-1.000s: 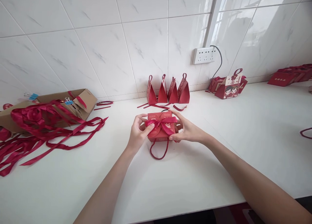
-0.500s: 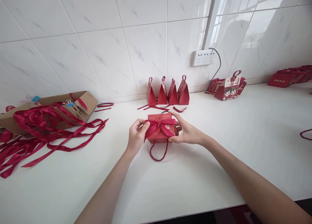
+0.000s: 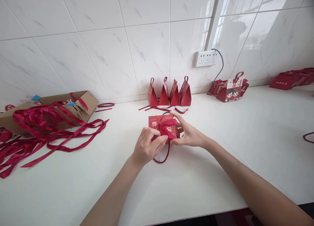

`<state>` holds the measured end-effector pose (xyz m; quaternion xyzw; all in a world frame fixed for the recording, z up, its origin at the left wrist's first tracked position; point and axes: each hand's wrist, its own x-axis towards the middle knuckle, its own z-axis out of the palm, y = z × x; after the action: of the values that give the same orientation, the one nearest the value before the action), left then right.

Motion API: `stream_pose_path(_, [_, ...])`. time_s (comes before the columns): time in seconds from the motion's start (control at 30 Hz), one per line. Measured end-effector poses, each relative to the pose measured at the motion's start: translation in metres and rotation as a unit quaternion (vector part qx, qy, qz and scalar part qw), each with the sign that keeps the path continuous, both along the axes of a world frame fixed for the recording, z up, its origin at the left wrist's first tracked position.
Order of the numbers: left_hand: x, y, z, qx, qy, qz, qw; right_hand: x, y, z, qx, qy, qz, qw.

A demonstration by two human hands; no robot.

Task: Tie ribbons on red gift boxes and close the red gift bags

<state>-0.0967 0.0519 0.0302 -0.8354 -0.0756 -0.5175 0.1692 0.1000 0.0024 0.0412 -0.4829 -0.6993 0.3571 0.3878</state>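
A red gift box (image 3: pixel 153 121) with gold characters lies on the white table in front of me. Across its top is a crimson ribbon bow (image 3: pixel 169 122), its left part covered by my fingers. My left hand (image 3: pixel 147 145) reaches over the front of the box, thumb and forefinger pinched on the bow's lower right tail. Around the box's right side, my right hand (image 3: pixel 187 132) grips it, thumb at the front corner and forefinger at the back one. A twisted red cord handle (image 3: pixel 164 161) loops out from the box's near side, partly behind my left hand.
Several red triangular boxes (image 3: pixel 184 96) stand by the tiled wall, with loose ribbon strips (image 3: pixel 159 108) before them. At left, a cardboard box (image 3: pixel 89 103) spills long crimson ribbons (image 3: pixel 63 149). Back right holds a printed gift box (image 3: pixel 230 92) and a red box row (image 3: pixel 284 82).
My left hand has moved from the bow's left loop rightward and nearer, onto its lower right tail. My right hand keeps its place on the box.
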Motion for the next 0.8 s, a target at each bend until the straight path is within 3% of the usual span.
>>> stream_pose_path(0.13, [0.000, -0.001, 0.000, -0.019, -0.006, -0.014, 1.000, 0.000, 0.000, 0.000, 0.000, 0.001, -0.004, 1.000])
stream_pose_path(0.27, [-0.001, -0.001, 0.001, -0.183, -0.112, -0.027, 0.976, 0.000, 0.000, 0.000, 0.008, -0.003, -0.002, 1.000])
stream_pose_path(0.33, [-0.001, 0.002, 0.002, -0.298, -0.183, -0.002, 0.937, 0.000, 0.001, 0.000, 0.010, -0.006, 0.001, 1.000])
stream_pose_path(0.43, [-0.003, 0.011, 0.001, -0.465, -0.270, 0.042, 0.842, 0.001, 0.001, -0.001, 0.008, -0.004, 0.007, 1.000])
stream_pose_path(0.53, [-0.005, 0.022, -0.002, -0.555, -0.298, 0.070, 0.773, 0.000, 0.000, -0.001, 0.005, -0.006, 0.002, 1.000])
stream_pose_path(0.6, [-0.007, 0.028, -0.006, -0.568, -0.294, 0.077, 0.765, -0.003, -0.001, 0.001, 0.011, -0.011, 0.001, 1.000])
stream_pose_path(0.8, [-0.014, 0.031, -0.011, -0.564, -0.280, 0.074, 0.774, -0.017, -0.024, 0.008, 0.050, 0.012, -0.035, 0.998])
